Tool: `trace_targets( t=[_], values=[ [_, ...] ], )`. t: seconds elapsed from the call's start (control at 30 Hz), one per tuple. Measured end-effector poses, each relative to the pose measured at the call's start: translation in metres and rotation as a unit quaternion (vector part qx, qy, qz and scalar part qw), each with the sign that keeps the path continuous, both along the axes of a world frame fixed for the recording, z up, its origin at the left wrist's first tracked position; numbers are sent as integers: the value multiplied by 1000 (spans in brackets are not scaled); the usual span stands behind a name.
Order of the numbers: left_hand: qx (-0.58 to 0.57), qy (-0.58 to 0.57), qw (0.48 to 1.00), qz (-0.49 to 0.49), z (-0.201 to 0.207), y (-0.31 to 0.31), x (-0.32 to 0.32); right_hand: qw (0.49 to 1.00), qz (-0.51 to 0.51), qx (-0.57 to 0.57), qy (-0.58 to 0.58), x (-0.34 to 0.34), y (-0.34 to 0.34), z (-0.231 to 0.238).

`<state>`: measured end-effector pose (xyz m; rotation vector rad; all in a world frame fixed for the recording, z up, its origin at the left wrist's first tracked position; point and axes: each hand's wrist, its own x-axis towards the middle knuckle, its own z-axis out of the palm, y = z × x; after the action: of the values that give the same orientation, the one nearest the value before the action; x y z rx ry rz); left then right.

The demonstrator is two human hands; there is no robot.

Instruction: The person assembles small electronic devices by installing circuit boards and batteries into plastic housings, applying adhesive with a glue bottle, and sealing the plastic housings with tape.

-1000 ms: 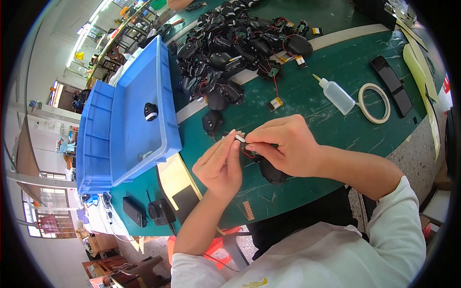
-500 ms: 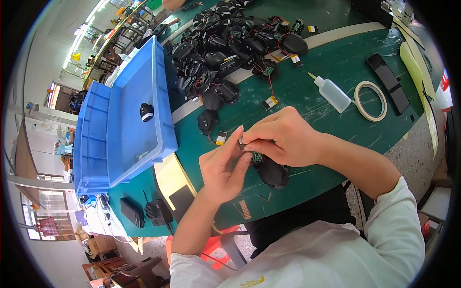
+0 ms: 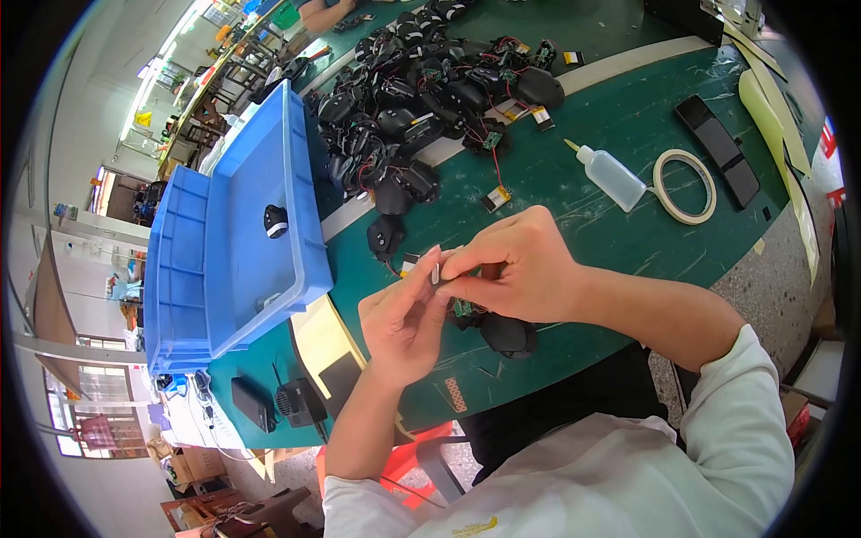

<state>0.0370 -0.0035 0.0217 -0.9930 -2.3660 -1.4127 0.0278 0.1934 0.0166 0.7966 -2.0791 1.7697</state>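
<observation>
My right hand (image 3: 525, 269) pinches a small flat silvery piece (image 3: 436, 273) between thumb and forefinger. My left hand (image 3: 399, 325) meets it from the other side, forefinger and thumb closed about the same piece; its exact kind is too small to tell. Just below the fingertips a green circuit board (image 3: 463, 308) shows, partly hidden by my right hand. Beside it lies a rounded black plastic shell (image 3: 508, 336) on the green tabletop (image 3: 574, 242). Beyond my left fingers sit another black shell (image 3: 386, 237) and a small battery (image 3: 409, 264), partly covered.
A heap of black shells with wired boards (image 3: 413, 108) covers the far middle. At left stands a blue bin (image 3: 309, 260) holding one black-and-white shell (image 3: 275, 221). To the right lie a squeeze bottle (image 3: 612, 177), a tape roll (image 3: 659, 193) and a phone (image 3: 717, 148).
Both hands have shifted slightly left, still together around the silvery piece, which now shows more plainly. Another person's arm has come into view at the far edge.
</observation>
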Motion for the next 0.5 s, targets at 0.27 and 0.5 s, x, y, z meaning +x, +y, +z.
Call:
trace_targets(
  t=[0.27, 0.5],
  values=[
    [0, 17, 1000, -15, -3, 2, 2, 990, -58, -83, -102, -1, -8, 8],
    [-19, 39, 999, 1, -1, 0, 6, 969, 50, -57, -235, -13, -1, -1]
  ],
)
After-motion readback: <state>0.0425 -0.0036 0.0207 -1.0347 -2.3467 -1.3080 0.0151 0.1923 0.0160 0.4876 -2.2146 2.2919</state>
